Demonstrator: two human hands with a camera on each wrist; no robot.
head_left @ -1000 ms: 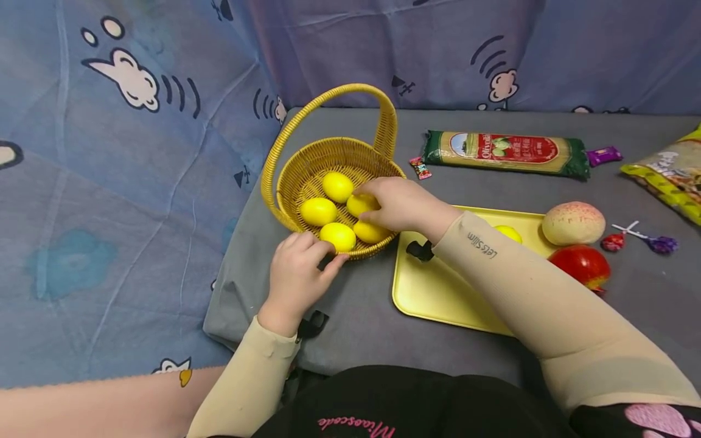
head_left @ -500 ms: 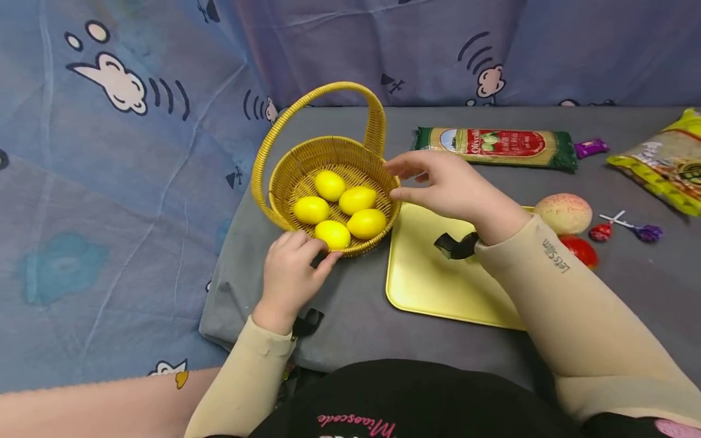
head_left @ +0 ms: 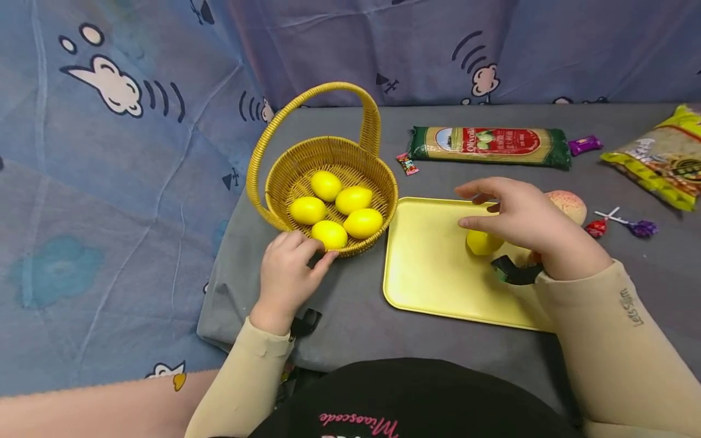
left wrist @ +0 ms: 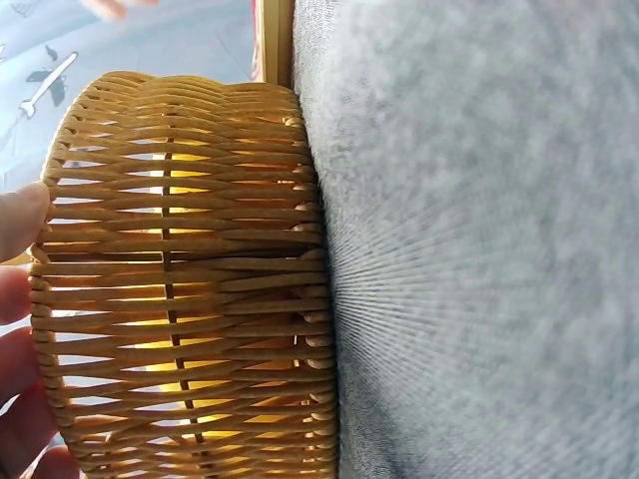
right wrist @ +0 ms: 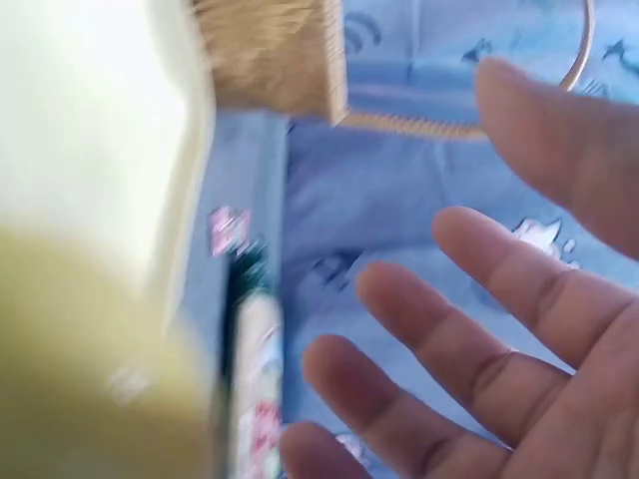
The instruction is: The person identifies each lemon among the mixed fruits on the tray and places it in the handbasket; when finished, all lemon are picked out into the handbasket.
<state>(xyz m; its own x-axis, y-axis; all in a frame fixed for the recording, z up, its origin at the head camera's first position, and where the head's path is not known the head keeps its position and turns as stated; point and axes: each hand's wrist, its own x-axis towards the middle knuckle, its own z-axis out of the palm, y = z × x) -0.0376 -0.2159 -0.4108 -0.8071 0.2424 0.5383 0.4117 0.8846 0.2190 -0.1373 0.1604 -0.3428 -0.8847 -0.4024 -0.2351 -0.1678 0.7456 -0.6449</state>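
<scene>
A yellow wicker basket (head_left: 279,188) with a tall arched handle holds several yellow lemons (head_left: 353,199). At its near rim my left hand (head_left: 287,277) grips the edge. In the left wrist view the thumb (left wrist: 22,215) and the fingers lie along the woven rim. Over the yellow tray (head_left: 427,261) hovers my right hand (head_left: 520,222), its fingers spread and nothing between them. Partly covered by that hand, another lemon (head_left: 483,243) lies on the tray. The right wrist view shows the parted fingers (right wrist: 409,309), with a blurred yellow shape to their left.
Behind the tray lie a spaghetti packet (head_left: 493,146), a small wrapped candy (head_left: 407,163) and a purple one (head_left: 585,145). To the right are a peach (head_left: 568,205), lollipops (head_left: 642,229) and a yellow snack bag (head_left: 662,158). A printed cloth (head_left: 137,213) hangs at left and back.
My right hand has let go of a lemon inside the basket and moved right, out over the tray. My left hand stays on the basket rim. The head view has shifted slightly.
</scene>
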